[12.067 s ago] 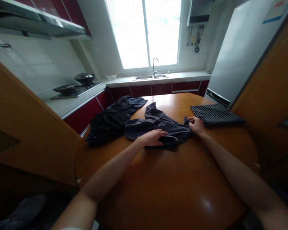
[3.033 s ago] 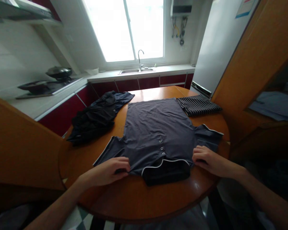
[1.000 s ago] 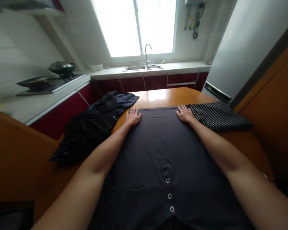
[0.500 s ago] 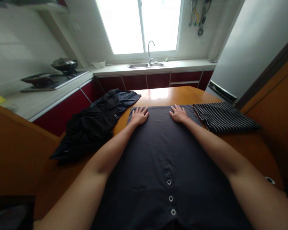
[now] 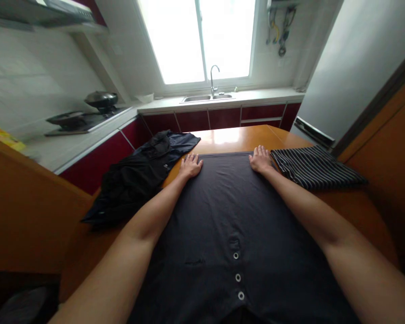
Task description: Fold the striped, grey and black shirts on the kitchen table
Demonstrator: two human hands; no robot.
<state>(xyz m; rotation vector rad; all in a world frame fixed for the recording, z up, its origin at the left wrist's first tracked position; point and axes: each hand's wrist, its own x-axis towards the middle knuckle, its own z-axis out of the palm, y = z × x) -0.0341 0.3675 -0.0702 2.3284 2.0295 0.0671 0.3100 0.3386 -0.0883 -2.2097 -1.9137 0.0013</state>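
A dark grey shirt [image 5: 219,211] lies spread on the wooden table, its far hem [image 5: 226,155] straight and its buttoned placket toward me. My left hand [image 5: 191,165] rests flat on the shirt's far left corner, fingers stretched out. On the far right corner lies my right hand [image 5: 259,159], palm down with its fingers extended. Several ringed buttons [image 5: 238,277] run down the near middle of the shirt. Beside them on the left is a small dark line of embroidery or print [image 5: 195,261].
To the left is a heap of dark clothes [image 5: 131,180]. A folded striped cloth [image 5: 317,166] lies to the right on the wooden table [image 5: 243,135]. Beyond are a sink [image 5: 197,98], a stove with a lidded pan [image 5: 101,100] and a tall grey refrigerator [image 5: 351,67].
My hands have slid apart over the shirt's far end, the left one outward to the left and the right one outward to the right. The camera view has tilted up slightly.
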